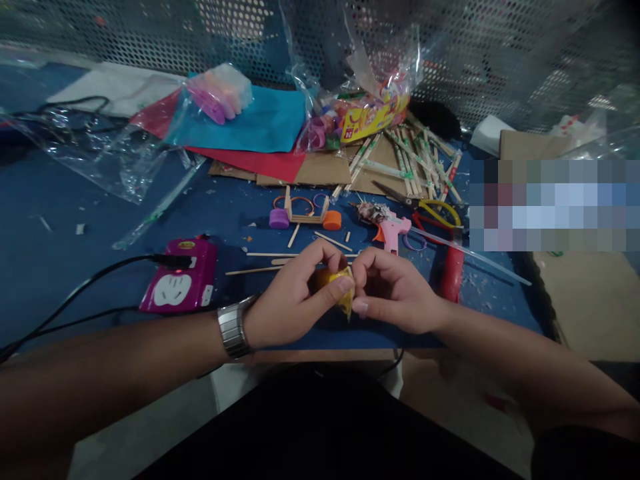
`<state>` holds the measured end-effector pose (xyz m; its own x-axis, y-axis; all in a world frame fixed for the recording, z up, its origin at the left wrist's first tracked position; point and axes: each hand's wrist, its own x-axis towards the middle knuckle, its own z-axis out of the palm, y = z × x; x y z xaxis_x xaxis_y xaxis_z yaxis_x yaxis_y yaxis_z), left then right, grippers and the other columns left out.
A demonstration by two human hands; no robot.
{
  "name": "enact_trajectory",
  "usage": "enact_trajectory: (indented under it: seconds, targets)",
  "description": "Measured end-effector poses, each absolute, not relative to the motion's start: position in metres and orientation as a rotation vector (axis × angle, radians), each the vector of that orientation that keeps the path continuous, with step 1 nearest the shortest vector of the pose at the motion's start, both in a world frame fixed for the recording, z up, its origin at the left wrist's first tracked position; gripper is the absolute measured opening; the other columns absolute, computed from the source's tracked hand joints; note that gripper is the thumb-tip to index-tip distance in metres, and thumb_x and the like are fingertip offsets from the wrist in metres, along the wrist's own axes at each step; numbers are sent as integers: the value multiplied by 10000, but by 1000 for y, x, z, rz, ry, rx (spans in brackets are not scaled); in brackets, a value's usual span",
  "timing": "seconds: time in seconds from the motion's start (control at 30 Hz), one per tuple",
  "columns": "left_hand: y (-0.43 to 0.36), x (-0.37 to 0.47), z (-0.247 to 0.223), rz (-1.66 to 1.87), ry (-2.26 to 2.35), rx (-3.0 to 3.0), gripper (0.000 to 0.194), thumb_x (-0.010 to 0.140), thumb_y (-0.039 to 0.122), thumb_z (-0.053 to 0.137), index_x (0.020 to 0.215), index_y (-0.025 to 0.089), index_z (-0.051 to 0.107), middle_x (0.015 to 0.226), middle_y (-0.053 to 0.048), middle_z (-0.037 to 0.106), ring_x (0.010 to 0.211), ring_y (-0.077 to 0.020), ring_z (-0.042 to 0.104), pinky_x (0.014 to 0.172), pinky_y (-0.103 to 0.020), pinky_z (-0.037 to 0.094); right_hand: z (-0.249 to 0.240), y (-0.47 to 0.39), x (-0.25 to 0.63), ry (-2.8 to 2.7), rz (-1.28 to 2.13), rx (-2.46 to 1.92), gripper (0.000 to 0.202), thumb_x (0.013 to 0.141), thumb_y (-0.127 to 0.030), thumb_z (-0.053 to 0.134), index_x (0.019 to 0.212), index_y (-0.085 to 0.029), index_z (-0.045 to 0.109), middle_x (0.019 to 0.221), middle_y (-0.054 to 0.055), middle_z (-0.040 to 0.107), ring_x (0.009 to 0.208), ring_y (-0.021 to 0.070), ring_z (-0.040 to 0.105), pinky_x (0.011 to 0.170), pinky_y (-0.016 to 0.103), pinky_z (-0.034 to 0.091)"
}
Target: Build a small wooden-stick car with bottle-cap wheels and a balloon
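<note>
My left hand (293, 293), with a metal watch at its wrist, holds a small yellow item (345, 292) between thumb and fingers near the table's front edge. My right hand (395, 290) is at the item's right side, its thumb and fingers curled close together; whatever is between them is too small to make out. Just beyond the hands are thin wooden sticks (270, 255). Behind these stands a small wooden frame (306, 219) with a purple cap (279, 219) and an orange cap (332, 220) at its ends.
A pink glue gun (395, 233), scissors (440, 212) and a red tool handle (451, 270) lie right of centre. A magenta power strip (183, 273) with black cables sits at left. Bundled sticks (410, 160), coloured sheets (270, 120) and plastic bags are at the back.
</note>
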<state>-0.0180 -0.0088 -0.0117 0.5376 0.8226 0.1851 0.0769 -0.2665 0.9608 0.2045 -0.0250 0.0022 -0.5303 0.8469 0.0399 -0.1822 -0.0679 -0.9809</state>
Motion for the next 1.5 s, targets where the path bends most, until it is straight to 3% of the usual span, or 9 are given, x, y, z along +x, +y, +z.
enact_trajectory:
  seconds: [0.2,0.43,0.67,0.8,1.13,1.5]
  targets:
    - [-9,-18,-9,877,768,1728,282,1078,452,663,1010,214,528,977,-11,638,811,-138,569,738,-294,470,2,-23,204,-1559,1616,-751,320,908,-224,904,926,-191,587,825,-28,631,729,84,591,694,206,558]
    - [-9,-19,-7,872,816,1825,250,1067,419,667,1004,215,536,988,-15,663,809,-140,583,728,-290,472,0,-23,205,-1530,1661,-786,409,843,-284,975,904,-196,580,802,-33,652,704,88,601,672,212,552]
    - [-9,-19,-8,890,781,1826,243,1068,412,665,1009,213,538,988,-9,657,826,-134,588,738,-277,482,1,-23,206,-1534,1662,-737,329,897,-257,924,926,-191,602,806,-29,662,713,88,619,695,218,577]
    - [-10,-19,-8,888,793,1839,246,1062,405,678,1003,211,538,977,-2,655,768,-120,547,705,-273,455,0,-23,206,-1525,1669,-744,409,821,-238,994,894,-187,595,790,-42,664,701,78,614,692,204,568]
    - [-9,-17,-6,988,706,1847,176,1071,315,671,1005,208,547,1056,-36,625,938,-161,591,874,-318,489,1,-22,208,-1542,1683,-665,264,923,-182,892,958,-180,630,820,-20,696,722,88,656,717,220,590]
    - [-8,-17,-9,1008,686,1851,170,1072,307,682,1026,207,552,1066,-29,630,946,-152,598,868,-308,493,-1,-19,207,-1476,1749,-693,287,869,-160,931,927,-177,651,829,-13,698,739,90,659,725,218,595]
